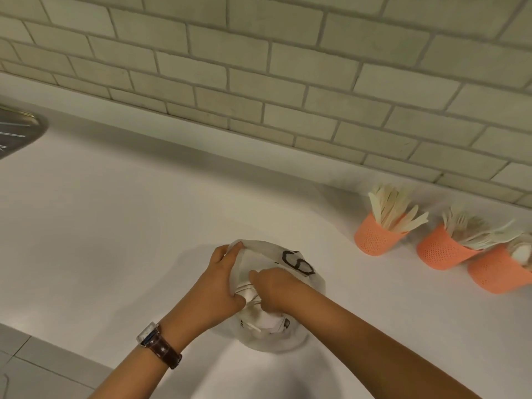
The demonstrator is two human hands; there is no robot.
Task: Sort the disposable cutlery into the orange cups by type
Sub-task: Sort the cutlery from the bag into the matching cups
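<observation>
Three orange perforated cups are set in a row on the white surface (115,226) at the right. The left cup (374,239) is filled with pale knives (394,205), the middle cup (440,251) with forks (460,223), and the right cup (495,272), cut off by the frame edge, with spoons (522,253).

A white countertop (115,211) carries a crumpled plastic bag (288,254). Three orange cups (440,250) (perforated, side by side) stand at its right.

White counter (129,226), tiled wall (288,67), steel sink (17,131) at left.
</observation>
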